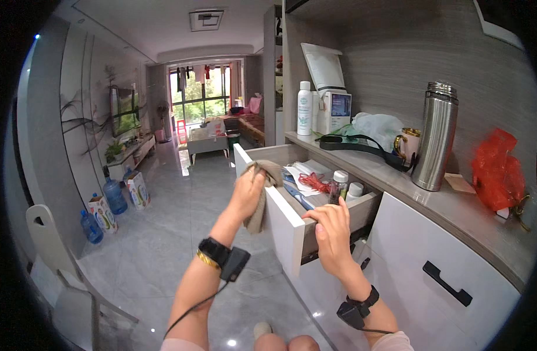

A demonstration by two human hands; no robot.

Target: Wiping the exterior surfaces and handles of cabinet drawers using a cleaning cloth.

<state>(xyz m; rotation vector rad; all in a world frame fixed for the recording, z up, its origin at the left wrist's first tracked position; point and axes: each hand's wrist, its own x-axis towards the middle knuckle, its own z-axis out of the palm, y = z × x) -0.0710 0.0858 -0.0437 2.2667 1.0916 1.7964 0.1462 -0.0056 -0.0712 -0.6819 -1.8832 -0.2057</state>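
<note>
My left hand [245, 195] grips a brown cloth [256, 215], which drapes over the top edge of a white drawer front. The drawer [285, 226] is pulled out from the cabinet. At its near side wall, my right hand [333, 234] curls its fingers over the rim, with the thumb on the outer side. Inside the drawer lie a bundle of red cord [314, 182], a blue tool or utensil [298, 196] and white papers or packets. Two white-capped containers stand near the right hand, one a dark-filled clear bottle [337, 188], the other a white-lidded jar [355, 191].
On the countertop [382, 175] stand a steel thermos [435, 136], a gold-handled mug [409, 142], a white spray bottle [304, 107], a black strap [360, 145] and a red plastic bag [499, 171]. A chair [75, 302] stands at lower left; water jugs [114, 195] sit by the wall.
</note>
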